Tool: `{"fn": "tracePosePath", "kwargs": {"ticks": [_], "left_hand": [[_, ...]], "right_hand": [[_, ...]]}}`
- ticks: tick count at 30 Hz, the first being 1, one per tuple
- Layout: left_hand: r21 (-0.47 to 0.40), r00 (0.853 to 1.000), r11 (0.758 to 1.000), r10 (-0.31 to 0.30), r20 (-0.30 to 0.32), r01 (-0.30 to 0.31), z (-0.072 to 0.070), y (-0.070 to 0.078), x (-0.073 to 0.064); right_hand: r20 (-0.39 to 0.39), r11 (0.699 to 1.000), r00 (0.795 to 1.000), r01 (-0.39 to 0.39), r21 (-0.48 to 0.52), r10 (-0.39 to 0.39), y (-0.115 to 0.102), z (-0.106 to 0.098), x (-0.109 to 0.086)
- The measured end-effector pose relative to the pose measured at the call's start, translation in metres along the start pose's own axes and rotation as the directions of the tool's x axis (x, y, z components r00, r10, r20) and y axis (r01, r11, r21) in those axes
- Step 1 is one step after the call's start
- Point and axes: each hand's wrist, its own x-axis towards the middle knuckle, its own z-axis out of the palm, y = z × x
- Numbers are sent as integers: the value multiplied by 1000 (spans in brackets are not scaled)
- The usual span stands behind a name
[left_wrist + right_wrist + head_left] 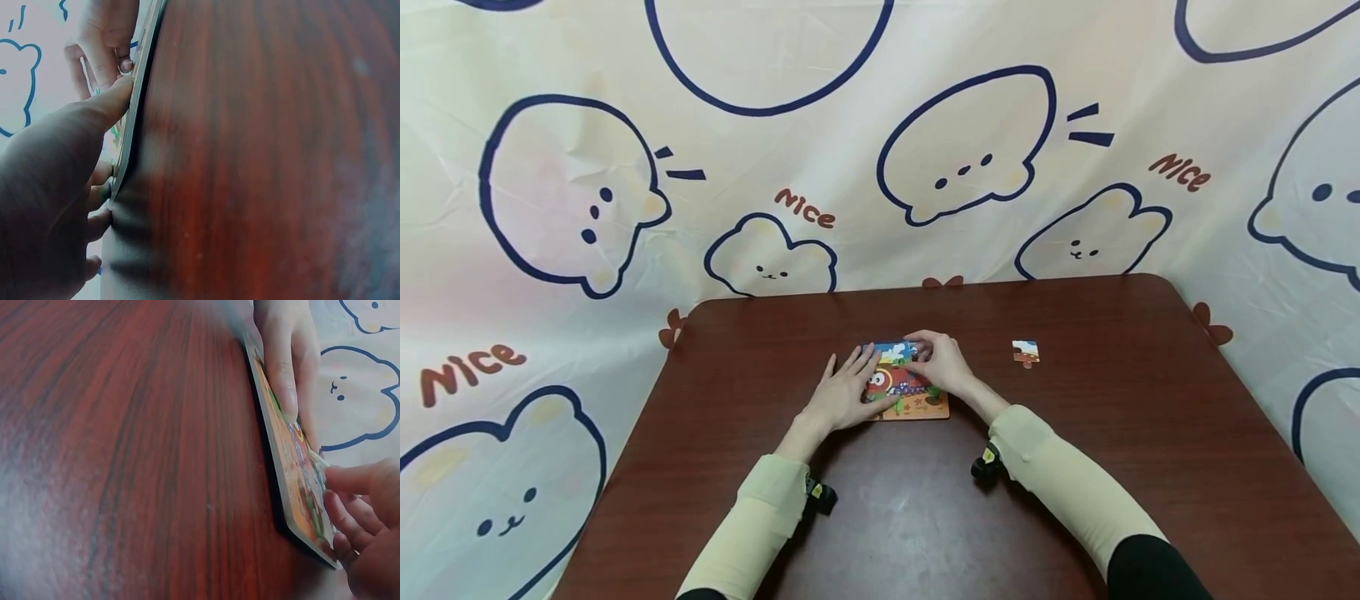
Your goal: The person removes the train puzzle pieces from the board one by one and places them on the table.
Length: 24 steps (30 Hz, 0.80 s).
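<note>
A jigsaw puzzle in a flat board lies at the middle of the table, with a red, big-eyed picture, blue sky and an orange lower part. My left hand rests on its left side, fingers spread and fairly straight, the thumb across the lower part. At the upper right of the board, my right hand bends thumb and fingers over the picture. In the right wrist view they pinch a puzzle piece whose pale edge stands slightly raised; the rest of it is hidden.
One loose piece, blue, white and brown, lies on the brown table right of the board. A cream cloth with cartoon outlines hangs behind the table. Small black cameras sit under both wrists.
</note>
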Motion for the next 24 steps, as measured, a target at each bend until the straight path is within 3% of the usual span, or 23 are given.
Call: {"fn": "tracePosePath", "kwargs": {"ticks": [9, 18, 24], "left_hand": [[-13, 1000, 1000, -2, -1, 2, -1, -1, 0], [-11, 1000, 1000, 8, -7, -8, 1, -2, 2], [-21, 1000, 1000, 5, -9, -5, 0, 1, 1]], "right_hand": [[-21, 997, 1000, 17, 71, -16, 8, -17, -3], [-42, 989, 998, -32, 148, 39, 27, -63, -14], [-61, 986, 994, -81, 148, 91, 43, -89, -23]]}}
